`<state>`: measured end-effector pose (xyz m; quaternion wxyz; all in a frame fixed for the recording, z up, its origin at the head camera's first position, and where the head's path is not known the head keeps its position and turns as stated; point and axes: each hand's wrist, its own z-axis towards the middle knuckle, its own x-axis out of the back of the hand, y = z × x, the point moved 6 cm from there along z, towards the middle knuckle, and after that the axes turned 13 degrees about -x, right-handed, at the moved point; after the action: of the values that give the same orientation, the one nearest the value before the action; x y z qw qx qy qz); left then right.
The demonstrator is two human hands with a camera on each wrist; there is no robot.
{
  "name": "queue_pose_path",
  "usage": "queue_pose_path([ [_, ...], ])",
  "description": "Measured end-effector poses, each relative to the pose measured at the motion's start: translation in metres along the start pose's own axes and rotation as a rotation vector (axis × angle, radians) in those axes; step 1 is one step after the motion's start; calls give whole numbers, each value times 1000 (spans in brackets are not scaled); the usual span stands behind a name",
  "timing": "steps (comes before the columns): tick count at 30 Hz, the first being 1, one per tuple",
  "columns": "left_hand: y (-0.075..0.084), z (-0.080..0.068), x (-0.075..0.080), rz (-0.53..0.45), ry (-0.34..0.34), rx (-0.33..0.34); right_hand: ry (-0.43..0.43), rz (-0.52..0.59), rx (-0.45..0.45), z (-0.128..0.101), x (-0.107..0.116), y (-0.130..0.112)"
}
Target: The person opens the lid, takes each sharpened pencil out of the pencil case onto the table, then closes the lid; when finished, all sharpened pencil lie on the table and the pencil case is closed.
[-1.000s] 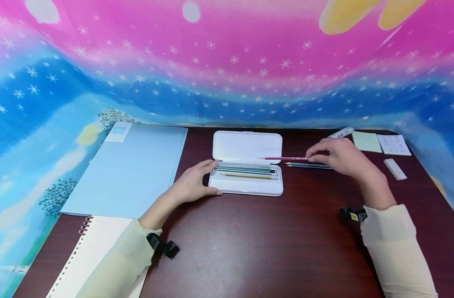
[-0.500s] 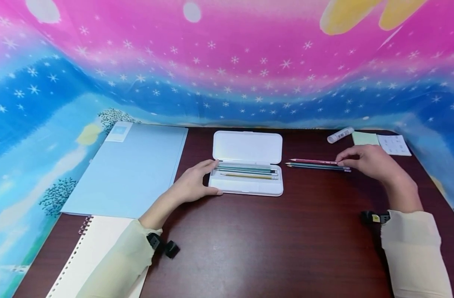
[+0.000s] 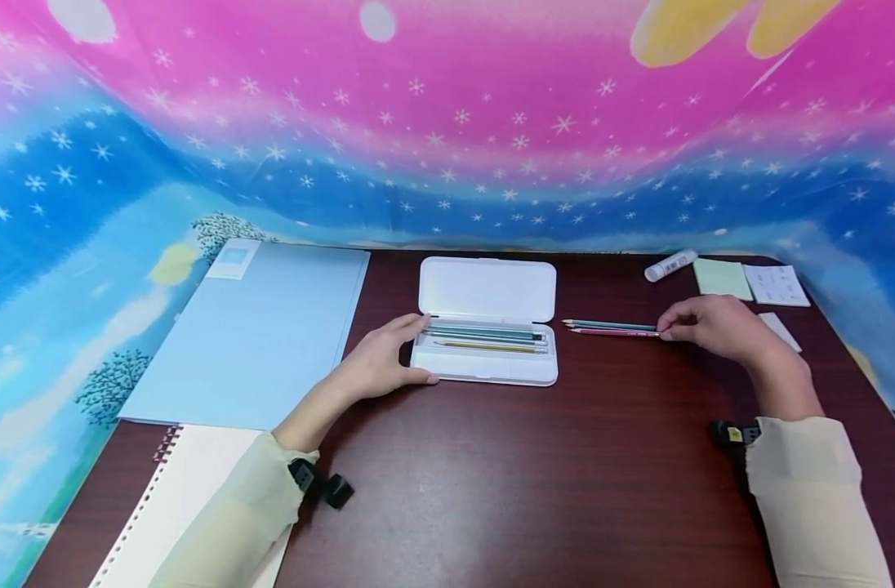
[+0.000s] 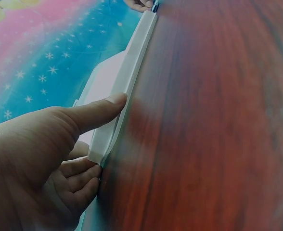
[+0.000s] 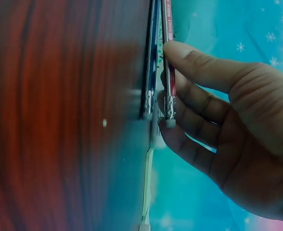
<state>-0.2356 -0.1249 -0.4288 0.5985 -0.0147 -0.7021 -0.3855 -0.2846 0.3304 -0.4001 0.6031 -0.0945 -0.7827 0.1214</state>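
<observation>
2 hands are at work on a dark wooden table [image 3: 536,474]. The left hand [image 3: 377,363] grips the left end of an open white pencil case [image 3: 484,371]: the thumb lies along the near edge and the curled fingers hold the end wall (the left wrist view shows the thumb flat against the rim). The case tray holds several pencils [image 3: 484,336] lying lengthwise; its lid [image 3: 487,290] is folded back toward the backdrop.

The right hand [image 3: 715,327] pinches the rear end of a red pencil [image 3: 615,332] between thumb and curled fingers. This pencil lies flat on the table, just right of the case, tip pointing toward it. Directly behind it, touching or nearly so, lie the blue pencils [image 3: 609,325], parallel to it (the right wrist view shows their ends level with the red one).

Around the working area:
- a light-blue folder [image 3: 256,335] left of the case;
- a spiral notebook [image 3: 175,506] at the near left corner;
- a glue stick [image 3: 670,265], a green sticky-note pad [image 3: 721,278], a printed white card [image 3: 777,286] and a white eraser [image 3: 780,331] at the far right.
</observation>
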Motion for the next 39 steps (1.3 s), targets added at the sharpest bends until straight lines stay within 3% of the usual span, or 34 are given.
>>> queue_pose_path([
  [11, -2, 0, 0, 9, 3, 4, 26, -118, 35, 1, -3, -17],
  [24, -1, 2, -1, -2, 2, 0, 46, -128, 61, 0, -2, -34],
  [29, 0, 2, -1, 0, 0, -3, 48, -151, 14, 0, -1, -30],
  [33, 0, 2, 0, 5, 2, 0, 55, -111, 5, -1, 0, -34],
  [39, -1, 0, 0, 0, -1, 9, 64, 11, 111, -10, 2, -72],
])
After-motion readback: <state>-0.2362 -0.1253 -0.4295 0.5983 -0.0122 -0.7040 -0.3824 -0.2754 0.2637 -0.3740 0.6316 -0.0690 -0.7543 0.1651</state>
